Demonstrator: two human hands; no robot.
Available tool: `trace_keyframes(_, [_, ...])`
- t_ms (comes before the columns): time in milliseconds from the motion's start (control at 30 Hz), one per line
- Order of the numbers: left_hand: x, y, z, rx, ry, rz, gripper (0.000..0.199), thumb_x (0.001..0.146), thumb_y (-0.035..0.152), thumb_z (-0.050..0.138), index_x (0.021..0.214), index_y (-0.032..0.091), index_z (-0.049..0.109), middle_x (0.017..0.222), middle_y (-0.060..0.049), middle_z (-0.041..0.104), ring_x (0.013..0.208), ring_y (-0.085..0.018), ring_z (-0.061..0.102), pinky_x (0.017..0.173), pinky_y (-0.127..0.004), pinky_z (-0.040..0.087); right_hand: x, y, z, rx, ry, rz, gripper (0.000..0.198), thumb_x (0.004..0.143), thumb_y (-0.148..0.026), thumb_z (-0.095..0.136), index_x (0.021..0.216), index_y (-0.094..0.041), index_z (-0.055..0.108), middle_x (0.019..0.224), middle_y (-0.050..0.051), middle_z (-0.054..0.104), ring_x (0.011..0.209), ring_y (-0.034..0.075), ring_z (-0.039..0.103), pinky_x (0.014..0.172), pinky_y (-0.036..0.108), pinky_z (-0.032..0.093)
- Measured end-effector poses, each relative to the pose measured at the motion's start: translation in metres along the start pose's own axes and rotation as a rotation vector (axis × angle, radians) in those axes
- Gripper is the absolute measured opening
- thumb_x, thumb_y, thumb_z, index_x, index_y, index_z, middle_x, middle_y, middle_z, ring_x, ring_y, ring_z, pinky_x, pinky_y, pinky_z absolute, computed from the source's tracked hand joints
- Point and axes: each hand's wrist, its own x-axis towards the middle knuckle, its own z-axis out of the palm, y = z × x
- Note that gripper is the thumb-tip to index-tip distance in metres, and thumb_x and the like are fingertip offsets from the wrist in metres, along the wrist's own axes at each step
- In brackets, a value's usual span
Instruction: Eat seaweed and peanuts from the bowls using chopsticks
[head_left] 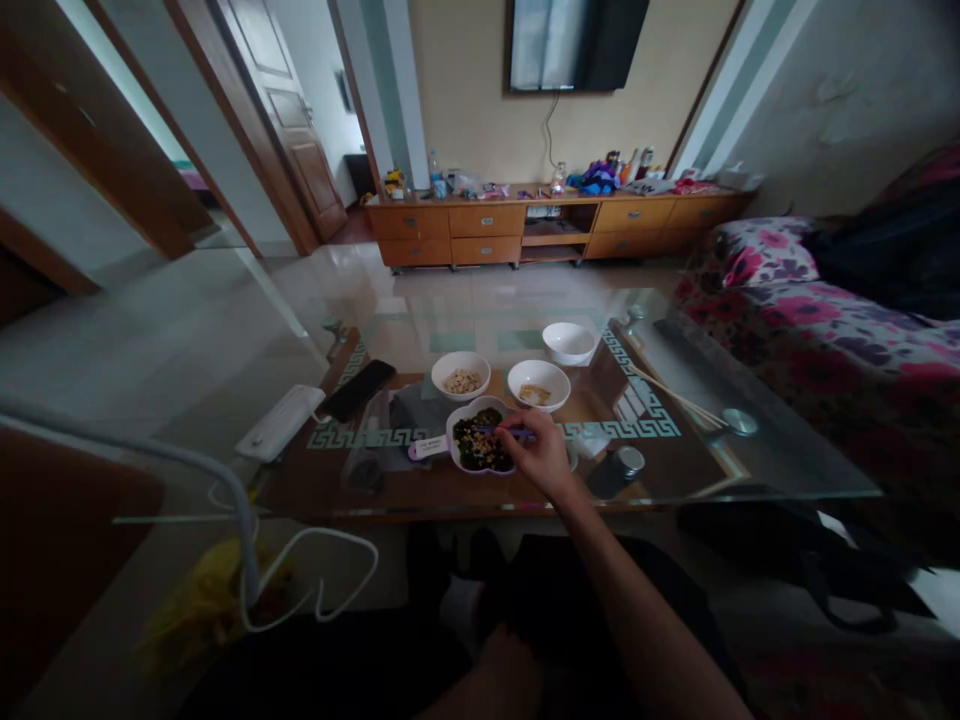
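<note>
My right hand (538, 452) reaches over a flower-shaped dish (504, 472) with a purple rim and a labelled side handle. Its fingers are pinched on a thin purple stick-like tool (486, 430), whose exact kind is unclear. Dark green and yellowish small pieces (480, 452) fill the dish. Just beyond it stand a white bowl (441, 372) with pale pieces and another white bowl (559, 375) with a few yellowish bits. A third white bowl (568, 340) is farther back. Low in the dark by my lap is my left hand (506, 655), its fingers not readable.
The glass table (787, 475) carries a black phone (361, 390), a white power strip (281, 422), chopsticks (679, 398) and a dark cylinder with a metallic top (628, 460). A grey hose-like arm (225, 480) crosses at left. A flowered sofa (840, 340) is at right.
</note>
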Motion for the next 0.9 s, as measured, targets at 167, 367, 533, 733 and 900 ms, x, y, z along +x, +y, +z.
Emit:
trace_keyframes(167, [-0.001,0.005,-0.023,-0.061,-0.128,-0.132,0.036,0.097,0.023,0.057,0.129,0.013,0.072,0.131,-0.02,0.067,0.129,-0.038,0.059,0.115,-0.058,0.04,0.001,-0.002,-0.002,-0.029,-0.061,-0.042,0.012,0.092,-0.032,0.068,0.083,-0.025,0.07,0.082,0.002,0.075,0.078,0.024,0.064,0.08,0.04,0.045])
trace_keyframes(367, [-0.013,0.005,-0.019,-0.051,-0.154,-0.199,0.036,0.096,0.019,0.056,0.128,0.012,0.073,0.127,-0.024,0.068,0.125,-0.04,0.061,0.111,-0.062,0.043,0.001,-0.003,-0.003,-0.074,-0.093,-0.055,0.011,0.091,-0.029,0.067,0.081,-0.024,0.069,0.08,0.003,0.074,0.078,0.024,0.065,0.079,0.039,0.046])
trace_keyframes(533, [-0.014,0.009,-0.027,-0.04,-0.145,-0.161,0.037,0.096,0.02,0.057,0.129,0.012,0.072,0.129,-0.023,0.067,0.125,-0.039,0.062,0.11,-0.059,0.045,0.001,-0.004,-0.003,-0.111,-0.113,-0.058,0.009,0.09,-0.027,0.067,0.082,-0.024,0.07,0.083,0.004,0.074,0.081,0.025,0.066,0.081,0.039,0.046])
trace_keyframes(733, [-0.018,0.016,-0.039,-0.052,-0.183,-0.195,0.039,0.096,0.016,0.055,0.132,0.009,0.07,0.131,-0.024,0.066,0.128,-0.04,0.059,0.113,-0.058,0.041,0.001,-0.001,-0.002,-0.189,-0.139,-0.077,0.009,0.092,-0.027,0.068,0.084,-0.024,0.071,0.084,0.004,0.073,0.086,0.026,0.065,0.086,0.039,0.045])
trace_keyframes(900, [-0.013,0.012,-0.025,-0.102,-0.081,-0.182,0.036,0.097,0.017,0.053,0.126,0.006,0.073,0.125,-0.027,0.067,0.125,-0.042,0.061,0.111,-0.061,0.04,0.0,-0.001,-0.003,-0.197,-0.162,-0.062,0.007,0.092,-0.025,0.07,0.085,-0.024,0.071,0.084,0.003,0.073,0.086,0.025,0.065,0.087,0.04,0.044])
